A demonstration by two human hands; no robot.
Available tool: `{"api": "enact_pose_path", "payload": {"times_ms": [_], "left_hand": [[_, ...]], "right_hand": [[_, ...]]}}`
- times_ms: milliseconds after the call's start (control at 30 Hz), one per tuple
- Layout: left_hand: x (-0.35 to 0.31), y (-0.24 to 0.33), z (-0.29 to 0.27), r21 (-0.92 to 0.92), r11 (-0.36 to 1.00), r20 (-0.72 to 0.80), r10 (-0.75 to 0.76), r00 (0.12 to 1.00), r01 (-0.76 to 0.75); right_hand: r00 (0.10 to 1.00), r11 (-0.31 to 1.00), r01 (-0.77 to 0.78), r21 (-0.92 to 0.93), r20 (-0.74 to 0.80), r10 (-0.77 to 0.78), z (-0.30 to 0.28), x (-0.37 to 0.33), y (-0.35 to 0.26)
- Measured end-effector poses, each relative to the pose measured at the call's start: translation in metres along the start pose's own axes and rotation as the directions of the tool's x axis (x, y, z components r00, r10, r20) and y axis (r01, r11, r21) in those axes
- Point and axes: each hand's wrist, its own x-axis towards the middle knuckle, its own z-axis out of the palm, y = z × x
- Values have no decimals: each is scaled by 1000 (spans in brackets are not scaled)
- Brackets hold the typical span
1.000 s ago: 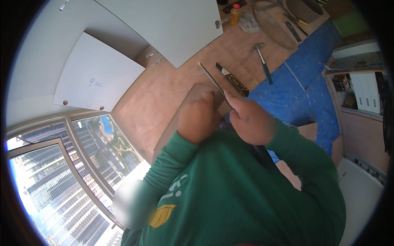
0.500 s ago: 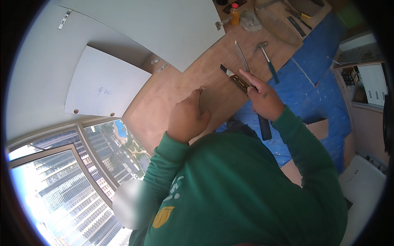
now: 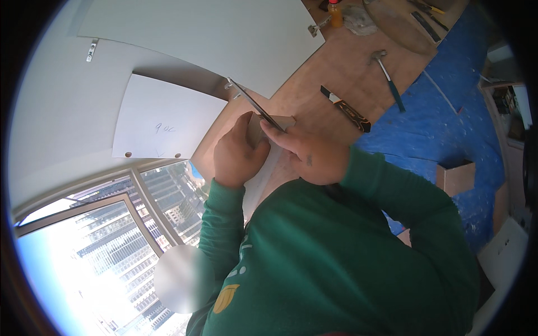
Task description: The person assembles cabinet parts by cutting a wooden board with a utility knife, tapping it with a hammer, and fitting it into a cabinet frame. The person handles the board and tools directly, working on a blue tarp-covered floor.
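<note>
My left hand [image 3: 238, 154] is closed around a light-coloured flat piece of board [image 3: 255, 133], whose full shape my fingers hide. My right hand [image 3: 314, 154] grips a long, narrow metal tool [image 3: 255, 103], file-like, with its blade slanting up and left across the board piece. The tool's handle is mostly covered by my palm and sleeve. Both hands are close together over the near edge of the wooden worktop [image 3: 305, 73]. To their right lies a black utility knife [image 3: 347, 110] with orange marks. Farther right is a claw hammer [image 3: 388, 81] with a green grip.
White cabinet panels [image 3: 190, 39] stand at the far left, and a loose white panel [image 3: 168, 117] leans there. An orange drink bottle [image 3: 335, 15] and a crumpled plastic bag [image 3: 358, 21] sit at the back. Blue sheeting [image 3: 426, 134] covers the floor. A window [image 3: 84, 241] is at lower left.
My right hand has moved left with the metal tool, from beside the utility knife to my left hand. The blade now lies across the board piece. My view has shifted slightly.
</note>
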Motion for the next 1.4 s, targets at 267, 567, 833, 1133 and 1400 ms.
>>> {"api": "enact_pose_path", "payload": {"times_ms": [267,567,833,1133,1400], "left_hand": [[8,-22,-12,60,996,-92,75,993,-70],[25,8,-13,-124,977,-137,-190,972,173],[43,13,-7,-181,925,-120,-359,926,335],[50,4,-6,-418,815,-115,-485,867,401],[43,2,-16,-625,675,11,-496,868,393]], "right_hand": [[974,996,-72,-50,-217,59,-30,2,15],[905,948,-317,25,-293,310,-50,-11,85],[884,967,-256,15,-401,240,-44,2,91],[903,967,-256,6,-355,241,-54,16,102],[881,950,-313,13,-370,295,-61,26,122]]}}
